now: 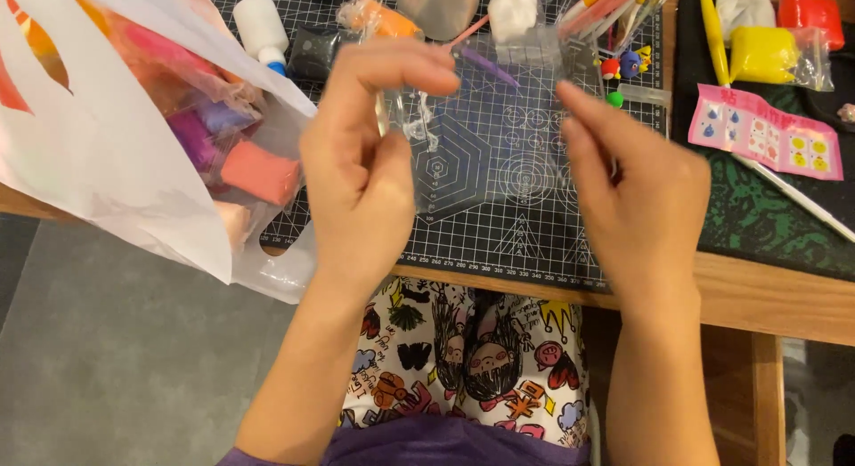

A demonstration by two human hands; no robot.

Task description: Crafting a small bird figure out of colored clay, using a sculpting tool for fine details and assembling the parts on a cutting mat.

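Both my hands hold up a clear, empty-looking plastic bag (499, 137) above a black cutting mat (499, 235). My left hand (370, 163) pinches the bag's left edge between thumb and fingers. At the bag's right edge, my right hand (637, 190) grips it with the fingers curled. The mat's white grid and circles show through the plastic.
A white plastic bag (116, 137) full of coloured clay packs lies at the left. Beyond the mat are a glue bottle (261, 30), orange clay (378, 19), white clay (515, 10), small clay figures (621, 70), modelling tools, yellow clay (766, 55) and a pink leaflet (770, 132). The wooden table edge (766, 292) runs along the front.
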